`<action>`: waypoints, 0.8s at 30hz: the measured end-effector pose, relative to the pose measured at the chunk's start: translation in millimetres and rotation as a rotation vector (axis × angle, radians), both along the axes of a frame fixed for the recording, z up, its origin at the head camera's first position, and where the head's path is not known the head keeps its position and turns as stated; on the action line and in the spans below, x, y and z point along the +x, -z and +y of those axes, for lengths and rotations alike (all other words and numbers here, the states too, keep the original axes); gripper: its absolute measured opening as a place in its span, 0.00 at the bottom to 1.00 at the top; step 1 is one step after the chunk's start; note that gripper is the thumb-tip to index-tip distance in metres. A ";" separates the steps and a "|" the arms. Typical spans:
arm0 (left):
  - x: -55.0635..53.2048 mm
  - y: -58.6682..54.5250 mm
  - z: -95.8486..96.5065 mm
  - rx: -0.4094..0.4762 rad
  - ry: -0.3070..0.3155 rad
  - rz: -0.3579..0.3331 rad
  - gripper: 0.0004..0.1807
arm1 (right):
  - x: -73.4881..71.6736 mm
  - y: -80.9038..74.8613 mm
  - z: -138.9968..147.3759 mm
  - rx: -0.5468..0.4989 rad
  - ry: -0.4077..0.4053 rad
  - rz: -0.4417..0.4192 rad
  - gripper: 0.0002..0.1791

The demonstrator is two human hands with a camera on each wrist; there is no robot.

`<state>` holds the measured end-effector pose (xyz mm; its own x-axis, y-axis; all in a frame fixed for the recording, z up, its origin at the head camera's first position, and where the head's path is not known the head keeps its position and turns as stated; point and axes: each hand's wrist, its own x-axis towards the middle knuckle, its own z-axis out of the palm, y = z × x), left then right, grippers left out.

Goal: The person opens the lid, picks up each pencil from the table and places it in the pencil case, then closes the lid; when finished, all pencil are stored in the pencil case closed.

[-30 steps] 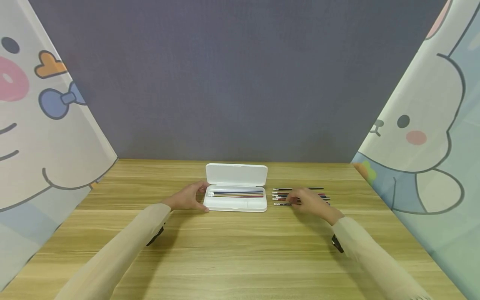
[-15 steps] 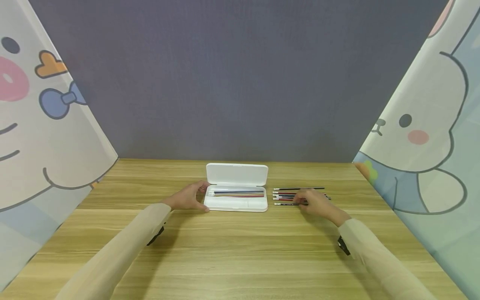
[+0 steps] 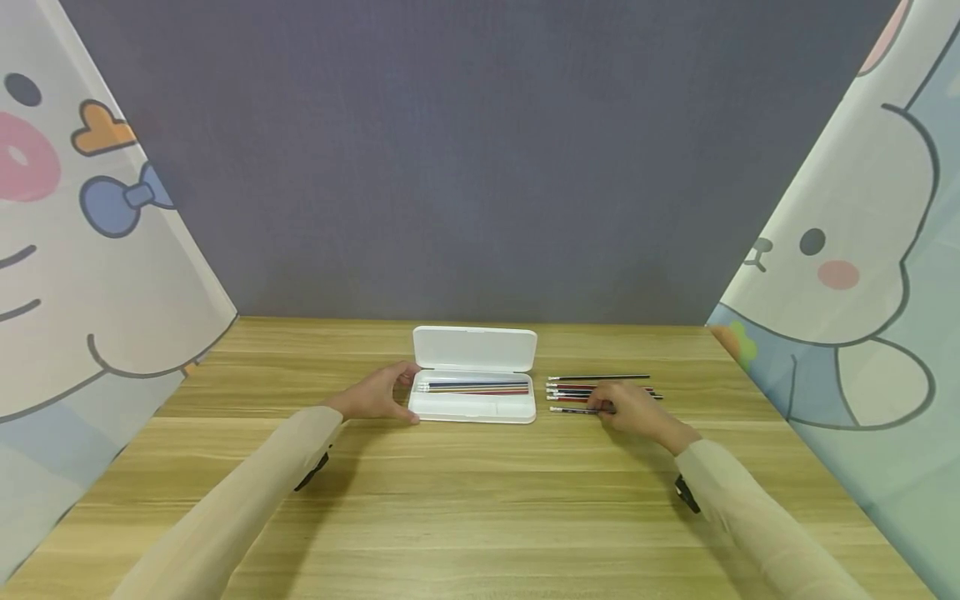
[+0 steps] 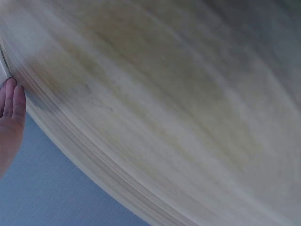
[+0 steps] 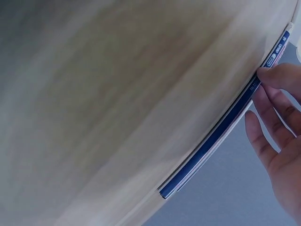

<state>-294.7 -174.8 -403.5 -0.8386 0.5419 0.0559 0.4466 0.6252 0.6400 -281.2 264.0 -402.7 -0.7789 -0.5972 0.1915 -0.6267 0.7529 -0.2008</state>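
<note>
- My right hand [image 3: 633, 410] is pinching a blue pencil [image 5: 208, 141] toward the table's [image 3: 480, 500] back right corner.
- My left hand [image 3: 371, 394], spread wide, is touching the white pencil case's [image 3: 453, 407] left end.

Pencils [image 3: 572, 393] on table [image 3: 480, 500], right of case [image 3: 453, 407]

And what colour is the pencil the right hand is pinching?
The pencil is blue with white lettering, clearest in the right wrist view.

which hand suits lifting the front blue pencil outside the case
Right, likely: the right hand pinches the front blue pencil, while the left hand is at the left end of the white case.
</note>
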 end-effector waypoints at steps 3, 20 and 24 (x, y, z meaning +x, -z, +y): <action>-0.6 0.5 -0.2 0.000 0.001 -0.001 0.44 | -0.7 -0.2 0.0 0.009 0.001 -0.002 0.11; -0.4 1.1 -1.3 -0.010 0.000 0.012 0.44 | -8.3 -20.2 -20.2 -0.021 -0.075 0.015 0.11; -0.6 1.2 -0.5 -0.013 -0.007 0.016 0.44 | -11.5 -22.1 -32.0 -0.011 -0.106 0.053 0.10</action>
<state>-295.3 -175.3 -404.7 -0.8415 0.5366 0.0624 0.4524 0.6369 0.6243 -292.7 232.0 -380.6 -0.6999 -0.6737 0.2374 -0.7129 0.6795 -0.1735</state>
